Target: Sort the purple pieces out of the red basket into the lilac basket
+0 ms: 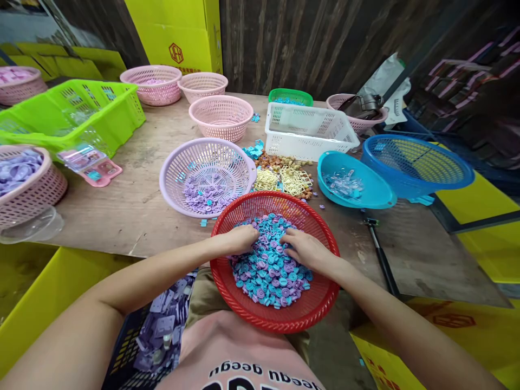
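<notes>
A red plastic basket (320,298) rests on my lap against the table edge, with many small blue and purple round plastic pieces (270,271) in it. On the left side of the pile, my left hand (242,239) is closed, its fingertips among the pieces; what it grips is hidden. From the right, my right hand (306,250) reaches in with bent fingers apart, touching the top of the pile. Just beyond stands a lilac basket (168,181), where purple round pieces (203,195) lie with a few blue ones.
Yellow and brown small parts (284,176) lie loose on the table (138,211). Around them stand a white basket (309,143), a turquoise bowl (377,195), a blue basket (422,184) and several pink baskets (221,127). A black-handled hammer (384,260) lies right; a green crate (117,127) stands left.
</notes>
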Demonstrator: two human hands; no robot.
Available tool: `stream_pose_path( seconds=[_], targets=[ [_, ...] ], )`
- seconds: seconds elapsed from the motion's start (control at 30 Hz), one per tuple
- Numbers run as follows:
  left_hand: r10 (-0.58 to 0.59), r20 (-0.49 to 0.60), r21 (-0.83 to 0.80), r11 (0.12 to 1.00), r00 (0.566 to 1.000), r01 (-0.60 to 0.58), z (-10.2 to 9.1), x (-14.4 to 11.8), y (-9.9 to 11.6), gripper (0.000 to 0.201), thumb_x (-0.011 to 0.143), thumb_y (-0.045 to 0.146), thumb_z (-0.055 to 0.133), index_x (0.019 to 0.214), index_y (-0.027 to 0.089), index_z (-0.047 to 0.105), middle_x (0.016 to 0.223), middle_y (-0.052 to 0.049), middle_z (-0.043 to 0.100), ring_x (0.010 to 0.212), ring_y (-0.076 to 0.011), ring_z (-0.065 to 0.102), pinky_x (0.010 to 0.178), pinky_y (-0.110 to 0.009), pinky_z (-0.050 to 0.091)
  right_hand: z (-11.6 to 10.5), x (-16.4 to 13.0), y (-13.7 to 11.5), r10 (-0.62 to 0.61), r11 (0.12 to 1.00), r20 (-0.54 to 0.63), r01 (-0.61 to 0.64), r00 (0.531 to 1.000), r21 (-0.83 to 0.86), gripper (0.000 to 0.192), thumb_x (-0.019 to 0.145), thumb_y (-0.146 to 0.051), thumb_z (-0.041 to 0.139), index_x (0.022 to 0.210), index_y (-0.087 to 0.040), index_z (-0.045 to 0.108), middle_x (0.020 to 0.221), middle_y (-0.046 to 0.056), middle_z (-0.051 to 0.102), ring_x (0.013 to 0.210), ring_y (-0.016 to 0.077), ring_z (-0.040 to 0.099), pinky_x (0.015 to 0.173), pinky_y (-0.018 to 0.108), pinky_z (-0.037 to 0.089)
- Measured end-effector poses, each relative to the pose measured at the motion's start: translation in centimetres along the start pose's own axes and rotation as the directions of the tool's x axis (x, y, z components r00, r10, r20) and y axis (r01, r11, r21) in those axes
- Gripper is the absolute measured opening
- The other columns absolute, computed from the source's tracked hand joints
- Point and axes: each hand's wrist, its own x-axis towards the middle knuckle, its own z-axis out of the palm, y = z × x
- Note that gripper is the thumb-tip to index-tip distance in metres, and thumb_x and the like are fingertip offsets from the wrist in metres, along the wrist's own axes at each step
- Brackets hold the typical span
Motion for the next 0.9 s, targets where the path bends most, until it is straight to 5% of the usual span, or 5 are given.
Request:
stream_pose_path(
  seconds=[0.13, 0.33, 0.47, 0.73, 0.9],
  targets=[
    [-0.02, 0.028, -0.374, 0.927, 0.999, 0.029, -1.2, -0.2, -1.1, 0.006, 0.06, 0.019, 0.054, 0.063, 0.016, 0.049, 0.058, 0.001, 0.05, 0.057, -0.0138, 0.052, 0.056, -0.026, 0.041, 0.2, -0.1, -0.1, 0.056, 0.991, 0.071, -0.047, 0.996, -0.122, 0.017, 0.076, -0.018, 0.044, 0.09, -0.018, 0.054, 0.092, 0.008, 0.051, 0.077, 0.017, 0.052, 0.063, 0.025, 0.036],
    [-0.039, 0.291, -0.927, 0.236, 0.956, 0.292, -2.3, -0.3, -1.0, 0.007, 0.063, 0.02, 0.05, 0.066, 0.016, 0.046, 0.056, 0.004, 0.045, 0.047, -0.0064, 0.046, 0.043, -0.018, 0.035, -0.4, -0.1, 0.2, 0.068, 0.993, 0.017, -0.066, 0.998, -0.097, 0.015, 0.077, -0.02, 0.046, 0.09, -0.018, 0.053, 0.091, 0.007, 0.05, 0.083, 0.0176, 0.049, 0.067, 0.026, 0.035],
    [-0.123, 0.334, -0.937, 0.06, 0.934, 0.343, -2.0, 0.4, -0.7, 0.006, 0.06, 0.016, 0.05, 0.065, 0.014, 0.047, 0.052, 0.004, 0.045, 0.048, -0.0072, 0.048, 0.043, -0.018, 0.033, 0.2, 0.9, -1.0, -0.02, 0.996, 0.044, 0.023, 0.999, -0.083, 0.017, 0.078, -0.017, 0.042, 0.091, -0.019, 0.053, 0.09, 0.007, 0.05, 0.08, 0.0164, 0.05, 0.063, 0.025, 0.035],
    [-0.162, 0.024, -0.353, 0.922, 0.987, 0.16, -0.7, 0.5, -0.5, 0.004, 0.061, 0.018, 0.054, 0.06, 0.015, 0.056, 0.054, -0.001, 0.052, 0.057, -0.0138, 0.052, 0.055, -0.024, 0.038, 1.2, 1.8, -1.1, -0.013, 0.999, 0.044, 0.015, 0.999, -0.041, 0.017, 0.078, -0.012, 0.038, 0.083, -0.017, 0.054, 0.085, 0.008, 0.055, 0.077, 0.0179, 0.052, 0.064, 0.027, 0.035],
    [-0.163, 0.004, -0.001, 0.987, 0.987, 0.163, 0.1, 0.6, 0.3, 0.012, 0.058, 0.024, 0.062, 0.067, 0.017, 0.061, 0.072, -0.007, 0.06, 0.074, -0.0212, 0.056, 0.064, -0.028, 0.041, 0.3, 1.3, 0.0, 0.166, 0.783, 0.024, -0.146, 0.986, 0.605, 0.006, 0.071, -0.018, 0.045, 0.075, -0.017, 0.049, 0.067, 0.001, 0.054, 0.061, 0.0124, 0.051, 0.058, 0.025, 0.038]
  ],
)
